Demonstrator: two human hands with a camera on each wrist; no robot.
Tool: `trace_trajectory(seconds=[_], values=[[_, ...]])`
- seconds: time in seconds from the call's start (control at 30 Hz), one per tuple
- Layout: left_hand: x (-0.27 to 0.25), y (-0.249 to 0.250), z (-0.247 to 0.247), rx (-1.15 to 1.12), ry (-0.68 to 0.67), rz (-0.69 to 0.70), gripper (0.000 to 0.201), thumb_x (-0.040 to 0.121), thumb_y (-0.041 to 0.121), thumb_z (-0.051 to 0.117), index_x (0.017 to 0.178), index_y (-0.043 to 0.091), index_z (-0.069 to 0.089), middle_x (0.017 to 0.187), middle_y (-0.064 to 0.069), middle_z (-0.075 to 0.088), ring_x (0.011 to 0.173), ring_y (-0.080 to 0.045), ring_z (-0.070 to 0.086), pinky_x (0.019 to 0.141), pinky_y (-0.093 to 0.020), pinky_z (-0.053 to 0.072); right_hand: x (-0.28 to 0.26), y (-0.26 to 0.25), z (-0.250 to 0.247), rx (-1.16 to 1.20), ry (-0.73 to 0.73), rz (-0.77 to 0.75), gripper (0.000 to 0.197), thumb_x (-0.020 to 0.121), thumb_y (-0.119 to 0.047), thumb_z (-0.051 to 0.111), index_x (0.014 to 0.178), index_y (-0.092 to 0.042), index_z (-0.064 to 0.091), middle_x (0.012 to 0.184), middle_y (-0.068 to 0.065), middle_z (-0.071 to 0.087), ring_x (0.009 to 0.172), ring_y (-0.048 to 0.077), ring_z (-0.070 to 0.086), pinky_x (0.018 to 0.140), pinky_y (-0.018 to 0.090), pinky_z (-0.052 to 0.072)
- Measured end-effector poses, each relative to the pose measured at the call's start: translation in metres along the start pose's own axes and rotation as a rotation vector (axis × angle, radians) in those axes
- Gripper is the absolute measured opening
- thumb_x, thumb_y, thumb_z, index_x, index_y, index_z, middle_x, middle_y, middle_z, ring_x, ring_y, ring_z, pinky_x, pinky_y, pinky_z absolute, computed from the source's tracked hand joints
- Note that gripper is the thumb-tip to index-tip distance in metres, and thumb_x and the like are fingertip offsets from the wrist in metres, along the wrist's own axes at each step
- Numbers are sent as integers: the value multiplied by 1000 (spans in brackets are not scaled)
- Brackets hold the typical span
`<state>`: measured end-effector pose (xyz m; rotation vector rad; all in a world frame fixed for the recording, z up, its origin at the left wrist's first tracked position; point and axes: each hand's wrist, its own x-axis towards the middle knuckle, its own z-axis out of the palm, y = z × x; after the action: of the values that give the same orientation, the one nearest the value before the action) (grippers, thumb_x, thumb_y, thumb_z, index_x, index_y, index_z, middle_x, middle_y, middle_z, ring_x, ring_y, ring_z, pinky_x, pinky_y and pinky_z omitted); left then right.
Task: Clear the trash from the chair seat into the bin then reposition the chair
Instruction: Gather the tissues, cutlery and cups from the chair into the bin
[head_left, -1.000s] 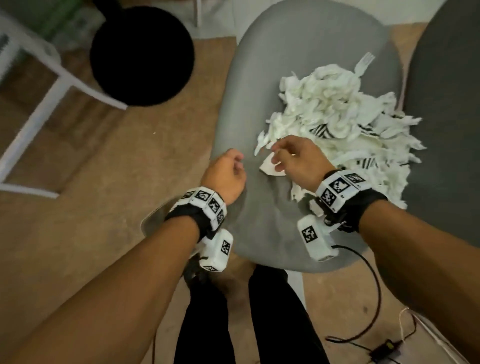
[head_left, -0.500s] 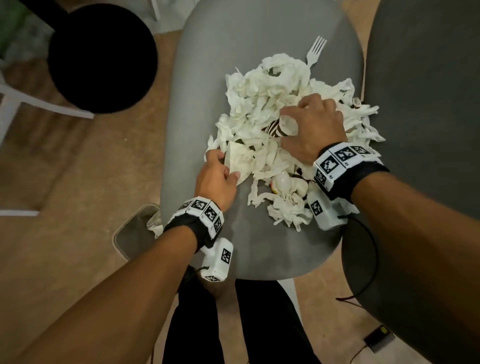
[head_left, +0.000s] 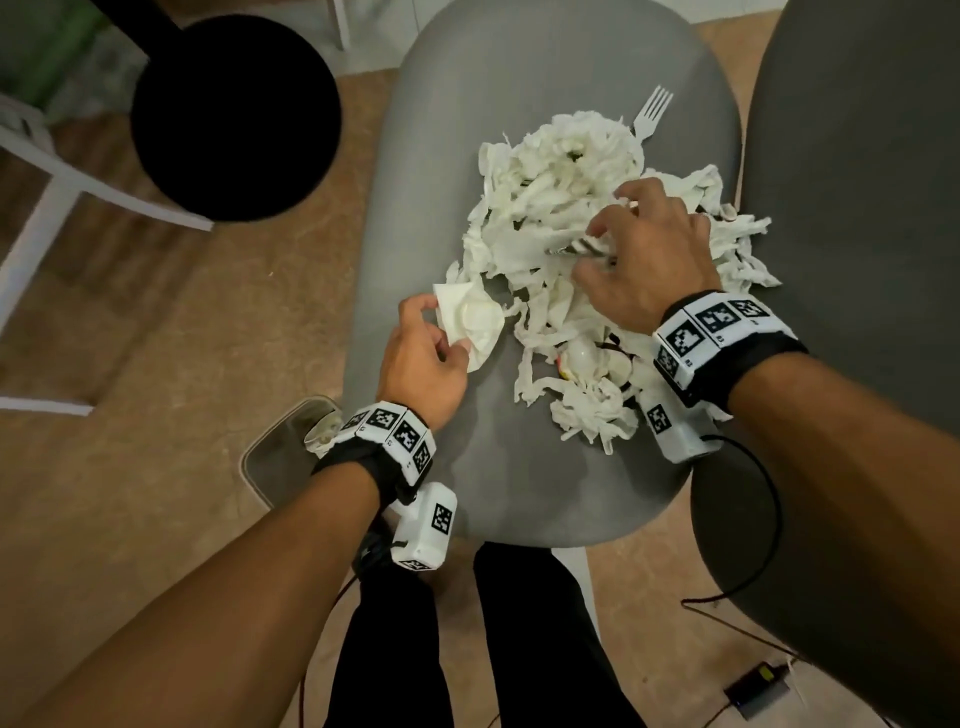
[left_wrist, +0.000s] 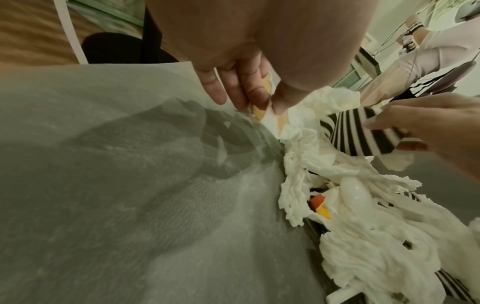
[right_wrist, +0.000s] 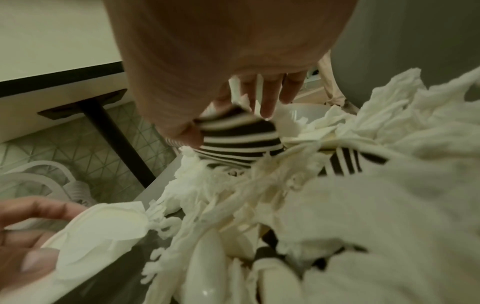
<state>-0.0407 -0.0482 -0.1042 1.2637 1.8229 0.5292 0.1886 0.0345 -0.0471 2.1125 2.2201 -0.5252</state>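
Nearest in the head view, at about 7 o'clock from the chair seat (head_left: 498, 467), a small bin (head_left: 280, 457) sits on the floor, partly behind the left wrist. Only a bit of it shows, and what is inside is hard to make out.

The left hand (head_left: 423, 358) is at the 9 o'clock side of the trash pile (head_left: 566, 223). Its fingers and thumb pinch a crumpled white paper piece (head_left: 470, 325) at the pile's edge.

The right hand (head_left: 647, 254) is on top of the pile, toward 3 o'clock. Its fingers are curled round a black and white striped paper piece (right_wrist: 241, 142), seen best in the right wrist view.

The pile lies in the middle of the seat and spreads toward the far side. It looks like torn tissue: very light, soft and floppy. I think it will squash easily and small bits may slip out of a grab, so big handfuls scooped from underneath with both hands should work best. A smooth white plastic thing (left_wrist: 357, 199) lies in the near part; it looks hard and slippery, and I cannot tell what it is.

Farthest, at 12 o'clock, a white plastic fork (head_left: 649, 111) pokes out. It is stiff and light; its handle is hidden under the tissue. More things may be buried there
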Motion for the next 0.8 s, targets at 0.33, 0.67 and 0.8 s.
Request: trace_trajectory(seconds=[0.33, 0.67, 0.8], values=[[-16, -26, -19, -30, 15, 1, 50, 87, 15, 64, 131, 20, 41, 74, 4, 60, 77, -15, 62, 79, -32, 50, -29, -29, 8, -138, 31, -188, 46, 103, -35, 43, 146, -20, 42, 159, 18, 32, 123, 46, 53, 102, 59, 41], [-32, -79, -67, -77, 101, -36, 47, 85, 11, 63, 128, 18, 45, 74, 4, 62, 76, -16, 62, 80, -28, 48, -67, -119, 44, -21, 79, -379, 34, 98, -36, 45, 115, -15, 65, 109, 9, 67, 94, 34, 60, 83, 45, 44], [-42, -111, -99, -87, 216, -74, 36, 85, 10, 61, 120, 15, 54, 71, 7, 58, 70, -15, 59, 72, -30, 50, -83, -175, 73, 179, -2, -426, 33, 99, -36, 47, 117, -12, 60, 106, 9, 63, 89, 32, 61, 73, 42, 50]])
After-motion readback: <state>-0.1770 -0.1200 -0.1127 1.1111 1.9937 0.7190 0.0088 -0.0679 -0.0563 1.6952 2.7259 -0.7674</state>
